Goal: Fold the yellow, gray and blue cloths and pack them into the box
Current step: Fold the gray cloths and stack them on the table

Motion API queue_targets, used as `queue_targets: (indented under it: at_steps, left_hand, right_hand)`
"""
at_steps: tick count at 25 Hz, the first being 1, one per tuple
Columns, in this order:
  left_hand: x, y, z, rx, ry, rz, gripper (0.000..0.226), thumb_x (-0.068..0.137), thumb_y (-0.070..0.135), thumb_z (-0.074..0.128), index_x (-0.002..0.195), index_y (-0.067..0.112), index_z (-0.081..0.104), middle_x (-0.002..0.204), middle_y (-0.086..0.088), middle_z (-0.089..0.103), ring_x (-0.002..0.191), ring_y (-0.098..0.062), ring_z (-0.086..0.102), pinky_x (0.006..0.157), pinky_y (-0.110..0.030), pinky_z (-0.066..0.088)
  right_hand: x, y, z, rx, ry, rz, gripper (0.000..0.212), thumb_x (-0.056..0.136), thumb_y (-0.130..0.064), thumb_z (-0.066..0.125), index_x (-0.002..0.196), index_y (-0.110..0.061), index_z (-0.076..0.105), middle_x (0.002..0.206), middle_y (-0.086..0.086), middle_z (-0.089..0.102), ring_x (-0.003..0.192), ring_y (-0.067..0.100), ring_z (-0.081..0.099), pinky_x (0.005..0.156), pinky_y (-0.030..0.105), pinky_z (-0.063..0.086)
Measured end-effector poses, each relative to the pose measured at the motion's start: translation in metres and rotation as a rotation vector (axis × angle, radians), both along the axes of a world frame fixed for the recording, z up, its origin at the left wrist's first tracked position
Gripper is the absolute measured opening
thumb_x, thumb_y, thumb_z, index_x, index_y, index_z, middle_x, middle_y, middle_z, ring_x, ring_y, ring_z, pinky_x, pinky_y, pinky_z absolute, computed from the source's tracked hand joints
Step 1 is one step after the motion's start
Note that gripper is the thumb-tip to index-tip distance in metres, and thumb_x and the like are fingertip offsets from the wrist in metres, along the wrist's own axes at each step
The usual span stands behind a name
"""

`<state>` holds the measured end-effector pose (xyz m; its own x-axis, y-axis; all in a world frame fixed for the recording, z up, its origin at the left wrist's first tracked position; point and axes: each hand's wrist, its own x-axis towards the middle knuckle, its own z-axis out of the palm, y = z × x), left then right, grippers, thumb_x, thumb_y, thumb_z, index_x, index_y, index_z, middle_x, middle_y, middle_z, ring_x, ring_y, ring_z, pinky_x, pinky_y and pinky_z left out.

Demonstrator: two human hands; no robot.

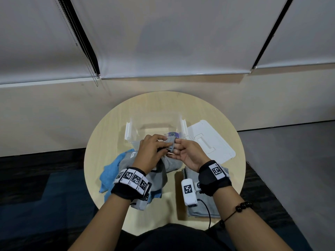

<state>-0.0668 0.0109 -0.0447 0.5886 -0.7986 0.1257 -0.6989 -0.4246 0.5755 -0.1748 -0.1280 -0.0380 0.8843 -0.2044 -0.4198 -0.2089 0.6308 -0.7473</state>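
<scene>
Nearest, by the right wrist, a folded gray fabric square (199,211) lies flat on the round pale wooden table (145,109), perhaps already finished. Left of it a crumpled light-blue cloth (110,171) waits its turn. Above them, the left hand (152,151) and right hand (188,154) both pinch one corner of a soft gray cloth (171,141), lifting it to match the edges. Behind stands the clear plastic box (134,131), open, its white lid (213,142) set aside for packing.

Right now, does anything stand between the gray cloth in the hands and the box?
Nothing visible does. The left hand and the right hand pinch the gray cloth just in front of the open box; its lid lies aside on the table, to the right.
</scene>
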Motion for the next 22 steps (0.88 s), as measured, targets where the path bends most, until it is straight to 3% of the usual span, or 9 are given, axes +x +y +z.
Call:
queue_targets:
  at_steps: [3, 6, 7, 10, 11, 13, 15, 18, 22]
  left_hand:
    - [-0.006, -0.001, 0.01, -0.195, 0.074, 0.108, 0.022, 0.096, 0.013, 0.064, 0.109, 0.026, 0.075, 0.117, 0.011, 0.066, 0.112, -0.018, 0.053, 0.1, -0.038, 0.038]
    - [-0.008, 0.002, 0.034, -0.434, 0.267, 0.154, 0.021, 0.101, 0.011, 0.054, 0.103, 0.026, 0.068, 0.105, 0.01, 0.07, 0.105, -0.012, 0.061, 0.093, -0.033, 0.048]
    - [-0.008, 0.003, 0.045, -0.511, 0.341, 0.15, 0.019, 0.102, 0.011, 0.052, 0.103, 0.024, 0.066, 0.103, 0.006, 0.07, 0.103, -0.013, 0.064, 0.091, -0.031, 0.049]
    - [-0.005, 0.006, 0.08, -0.699, 0.477, 0.098, 0.016, 0.104, 0.008, 0.048, 0.106, 0.013, 0.063, 0.1, -0.006, 0.071, 0.096, -0.023, 0.067, 0.09, -0.036, 0.051]
    - [-0.003, 0.007, 0.09, -0.745, 0.504, 0.075, 0.015, 0.104, 0.008, 0.048, 0.107, 0.012, 0.063, 0.099, -0.009, 0.07, 0.094, -0.024, 0.066, 0.089, -0.037, 0.051]
    - [0.002, 0.013, 0.107, -0.82, 0.557, 0.065, 0.014, 0.103, 0.011, 0.048, 0.106, 0.013, 0.062, 0.099, -0.012, 0.067, 0.092, -0.025, 0.063, 0.087, -0.037, 0.05]
    - [0.013, 0.022, 0.117, -0.884, 0.538, 0.111, 0.014, 0.103, 0.012, 0.048, 0.105, 0.014, 0.061, 0.101, -0.01, 0.064, 0.094, -0.023, 0.06, 0.088, -0.037, 0.048]
    - [0.027, 0.03, 0.125, -0.986, 0.493, 0.198, 0.017, 0.104, 0.005, 0.044, 0.105, 0.014, 0.058, 0.1, -0.004, 0.063, 0.092, -0.019, 0.059, 0.085, -0.034, 0.049]
    - [0.03, 0.03, 0.126, -1.029, 0.472, 0.25, 0.019, 0.104, 0.006, 0.045, 0.105, 0.019, 0.059, 0.1, -0.003, 0.064, 0.091, -0.017, 0.058, 0.085, -0.036, 0.047]
  right_hand:
    - [0.001, -0.002, -0.002, -0.111, 0.046, 0.0, 0.037, 0.103, -0.005, 0.031, 0.123, -0.003, 0.062, 0.111, 0.014, 0.075, 0.104, 0.027, 0.072, 0.089, 0.036, 0.059]
    - [-0.001, -0.007, -0.011, -0.352, 0.2, -0.085, 0.021, 0.1, -0.001, 0.042, 0.109, -0.007, 0.06, 0.119, 0.021, 0.071, 0.093, 0.025, 0.072, 0.073, 0.03, 0.06]
    - [-0.003, -0.008, -0.016, -0.418, 0.243, -0.127, 0.016, 0.1, -0.004, 0.049, 0.114, -0.009, 0.056, 0.125, 0.022, 0.066, 0.095, 0.024, 0.069, 0.078, 0.032, 0.06]
    - [-0.005, -0.008, -0.018, -0.498, 0.155, -0.141, 0.046, 0.098, -0.026, 0.065, 0.138, -0.018, 0.045, 0.138, 0.012, 0.055, 0.122, 0.025, 0.058, 0.103, 0.043, 0.05]
    - [-0.004, -0.008, -0.012, -0.499, 0.07, -0.137, 0.044, 0.098, -0.029, 0.065, 0.138, -0.02, 0.048, 0.137, 0.008, 0.057, 0.124, 0.025, 0.056, 0.104, 0.044, 0.047]
    - [-0.002, -0.01, 0.008, -0.458, -0.14, -0.161, 0.021, 0.098, -0.025, 0.063, 0.119, -0.021, 0.063, 0.125, 0.005, 0.064, 0.117, 0.024, 0.059, 0.102, 0.043, 0.045]
    - [-0.001, -0.016, 0.034, -0.398, -0.304, -0.221, 0.007, 0.098, -0.018, 0.061, 0.103, -0.017, 0.066, 0.114, 0.007, 0.068, 0.108, 0.023, 0.06, 0.099, 0.041, 0.047]
    - [-0.001, -0.023, 0.08, -0.46, -0.445, -0.278, 0.015, 0.097, -0.012, 0.062, 0.091, -0.025, 0.067, 0.098, 0.003, 0.073, 0.089, 0.015, 0.066, 0.081, 0.026, 0.053]
    - [-0.002, -0.022, 0.118, -0.582, -0.524, -0.336, 0.019, 0.094, -0.012, 0.066, 0.091, -0.03, 0.067, 0.091, 0.002, 0.076, 0.079, 0.014, 0.068, 0.073, 0.026, 0.054]
